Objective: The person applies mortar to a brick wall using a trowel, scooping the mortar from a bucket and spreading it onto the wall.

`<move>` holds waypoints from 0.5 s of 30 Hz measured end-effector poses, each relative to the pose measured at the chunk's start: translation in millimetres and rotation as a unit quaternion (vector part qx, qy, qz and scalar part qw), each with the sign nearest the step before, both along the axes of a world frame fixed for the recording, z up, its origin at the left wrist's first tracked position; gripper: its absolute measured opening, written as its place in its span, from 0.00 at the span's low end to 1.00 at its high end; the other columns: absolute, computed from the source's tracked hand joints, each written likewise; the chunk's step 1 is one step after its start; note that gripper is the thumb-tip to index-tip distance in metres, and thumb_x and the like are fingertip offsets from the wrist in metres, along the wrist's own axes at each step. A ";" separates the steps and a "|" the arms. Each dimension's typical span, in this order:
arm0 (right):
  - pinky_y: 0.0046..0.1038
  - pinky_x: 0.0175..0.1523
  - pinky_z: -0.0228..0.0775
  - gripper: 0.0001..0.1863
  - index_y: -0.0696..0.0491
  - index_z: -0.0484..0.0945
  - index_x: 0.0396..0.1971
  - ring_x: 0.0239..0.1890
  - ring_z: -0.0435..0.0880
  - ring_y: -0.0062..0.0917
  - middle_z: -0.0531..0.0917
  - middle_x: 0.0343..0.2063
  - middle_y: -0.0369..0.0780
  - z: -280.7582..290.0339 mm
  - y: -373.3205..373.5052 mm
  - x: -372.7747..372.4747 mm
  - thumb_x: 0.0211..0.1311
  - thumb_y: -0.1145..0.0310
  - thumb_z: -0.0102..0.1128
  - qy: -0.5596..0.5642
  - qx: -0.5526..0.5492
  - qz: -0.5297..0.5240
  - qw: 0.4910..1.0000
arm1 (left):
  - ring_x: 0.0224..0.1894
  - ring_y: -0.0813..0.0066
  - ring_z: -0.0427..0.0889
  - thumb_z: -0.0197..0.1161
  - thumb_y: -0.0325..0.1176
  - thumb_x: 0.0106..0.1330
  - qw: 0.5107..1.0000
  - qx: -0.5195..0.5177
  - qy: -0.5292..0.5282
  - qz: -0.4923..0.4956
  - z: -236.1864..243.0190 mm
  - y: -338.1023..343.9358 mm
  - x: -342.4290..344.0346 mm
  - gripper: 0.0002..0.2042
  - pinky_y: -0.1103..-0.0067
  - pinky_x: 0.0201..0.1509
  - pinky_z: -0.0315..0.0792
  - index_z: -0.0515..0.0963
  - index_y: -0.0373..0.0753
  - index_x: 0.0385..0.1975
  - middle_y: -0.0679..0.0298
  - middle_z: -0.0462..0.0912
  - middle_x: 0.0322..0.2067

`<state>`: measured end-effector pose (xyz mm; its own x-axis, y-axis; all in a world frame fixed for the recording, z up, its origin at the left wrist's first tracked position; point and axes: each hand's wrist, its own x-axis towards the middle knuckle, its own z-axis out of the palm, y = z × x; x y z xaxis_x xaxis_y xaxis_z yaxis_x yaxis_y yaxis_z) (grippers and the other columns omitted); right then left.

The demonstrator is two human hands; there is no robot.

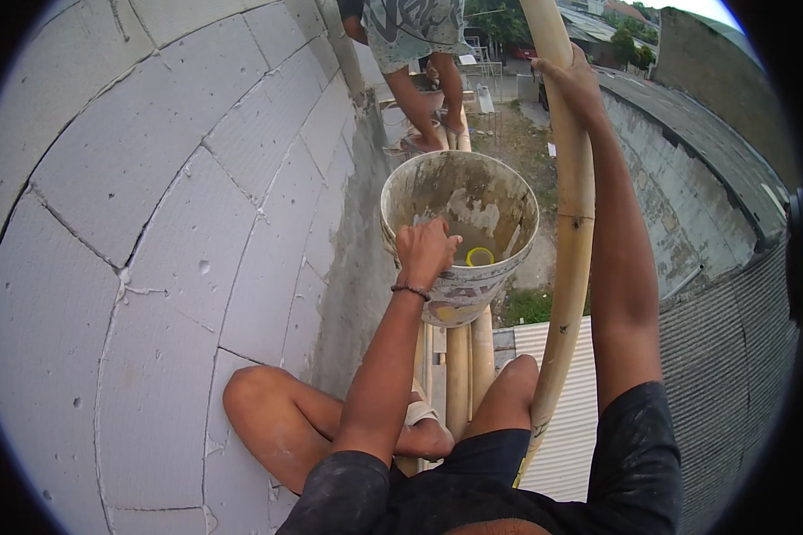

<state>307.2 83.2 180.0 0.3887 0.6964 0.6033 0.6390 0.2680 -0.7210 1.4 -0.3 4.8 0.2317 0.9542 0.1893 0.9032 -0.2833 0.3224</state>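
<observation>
Lettering [468, 292] marks the bucket [464, 192]; left hand [426, 251] curls, hold unclear, while right hand [573, 86] grips a bamboo pole [575, 214].

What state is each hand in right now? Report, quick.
Left hand: fingers curled, at the near rim of the bucket; whether it holds anything cannot be told.
Right hand: closed around the bamboo pole.
</observation>
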 end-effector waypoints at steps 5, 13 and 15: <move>0.35 0.48 0.76 0.48 0.56 0.64 0.65 0.42 0.85 0.35 0.83 0.45 0.50 -1.7 0.3 0.4 0.47 0.45 0.71 -0.002 0.010 0.000 1.000 | 0.41 0.59 0.85 0.67 0.51 0.61 1.000 0.010 -0.003 -0.002 -1.4 -0.4 0.8 0.18 0.68 0.52 0.69 0.84 0.44 0.41 0.57 0.88 0.34; 0.37 0.51 0.76 0.50 0.55 0.62 0.67 0.45 0.86 0.38 0.83 0.46 0.52 -0.3 1.1 0.0 0.47 0.45 0.71 -0.006 0.002 -0.004 1.000 | 0.41 0.58 0.85 0.67 0.50 0.60 1.000 0.009 -0.008 -0.009 -1.5 -0.6 -0.4 0.18 0.68 0.52 0.69 0.84 0.44 0.41 0.57 0.88 0.34; 0.37 0.51 0.76 0.50 0.55 0.63 0.67 0.45 0.86 0.39 0.83 0.46 0.52 -0.4 1.5 0.6 0.47 0.45 0.71 -0.004 0.002 -0.004 1.000 | 0.41 0.58 0.85 0.67 0.51 0.60 1.000 0.013 -0.005 -0.008 -1.6 -0.4 -0.6 0.18 0.68 0.52 0.69 0.84 0.44 0.41 0.57 0.88 0.34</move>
<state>307.7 84.6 179.5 0.3894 0.6905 0.6096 0.6475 0.2655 -0.7143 0.9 -0.7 3.2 0.2442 0.9453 0.2161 0.8954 -0.3054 0.3240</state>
